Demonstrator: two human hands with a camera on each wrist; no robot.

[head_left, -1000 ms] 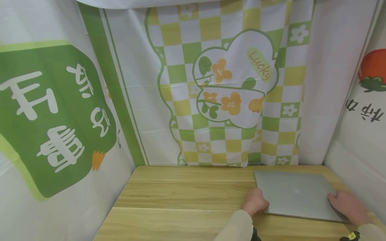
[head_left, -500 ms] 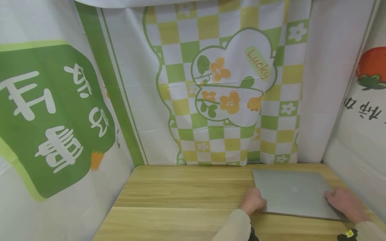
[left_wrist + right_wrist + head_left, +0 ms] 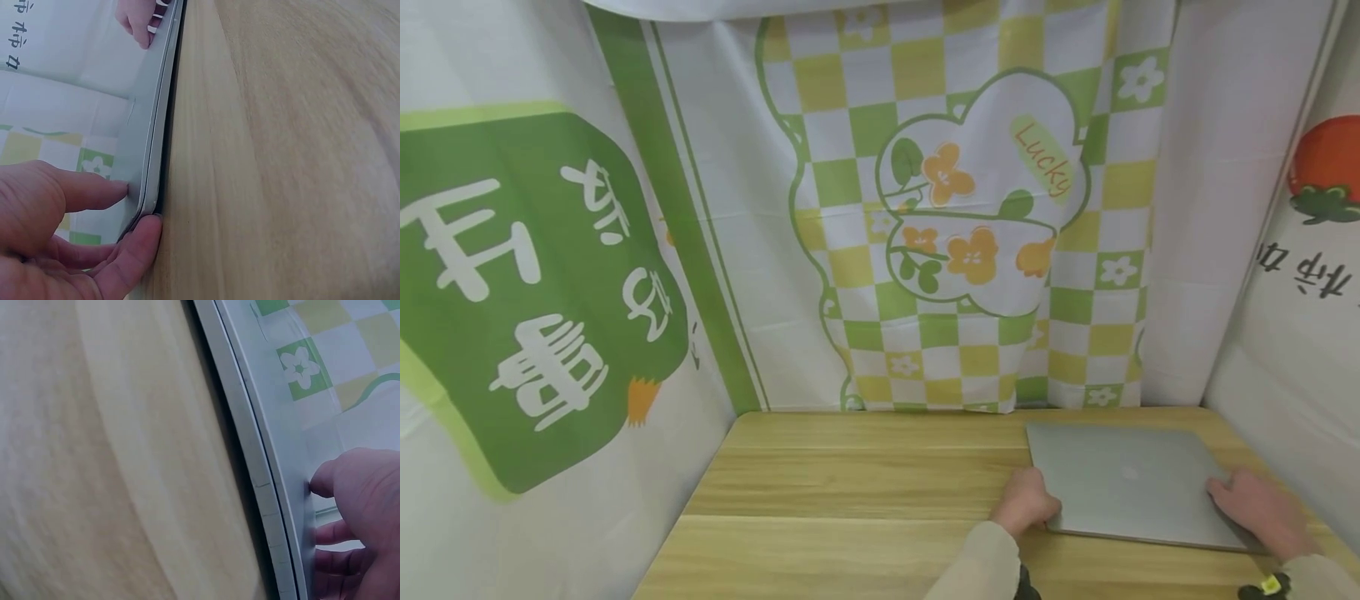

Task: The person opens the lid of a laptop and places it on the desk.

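A closed silver laptop lies on the right part of the wooden table in the head view. My left hand holds its near left corner. The left wrist view has the thumb on the lid and a fingertip against the corner from the side and below. At the opposite side edge, my right hand grips the laptop, its thumb on the lid; the other fingers reach along the side, their tips partly hidden. A dark gap shows beneath the laptop's front edge in the right wrist view.
The wooden table stretches left of the laptop. White fabric with a green and yellow checked print hangs behind its back edge. More printed cloth hangs on the left side and the right side, close to the table.
The laptop and my left hand have shifted very slightly to the left in the head view. Both hands keep their hold on its sides.
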